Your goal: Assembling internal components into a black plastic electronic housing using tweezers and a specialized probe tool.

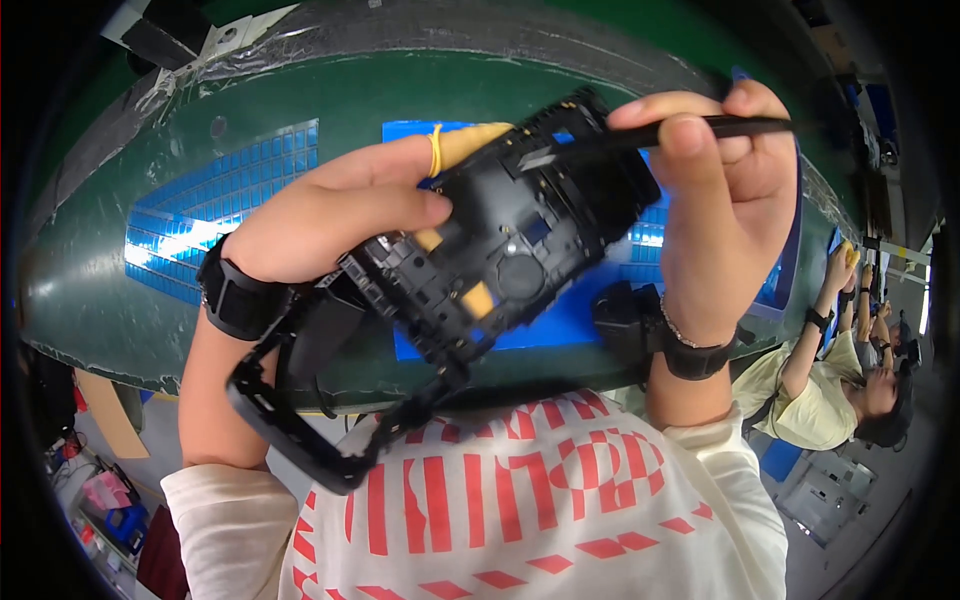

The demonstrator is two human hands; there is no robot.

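My left hand (330, 210) is closed around the left edge of a black electronic device body (500, 225), holding it tilted above the table. A yellow finger cot (470, 143) covers one of its fingers, and its thumb presses on the device's face. Circuit parts, small tan pads and a round disc show on that face. From its lower end hangs an open black plastic frame (285, 425). My right hand (725, 195) pinches black tweezers (595, 147), whose pale tip lies over the upper part of the device; whether it touches cannot be made out.
A blue mat (545, 335) lies beneath the device on the green table (80, 265). Left of it is a sheet of small shiny blue rectangles (225, 195), with similar ones at right. Another person (815, 400) sits at the far right. Black wristbands circle both my wrists.
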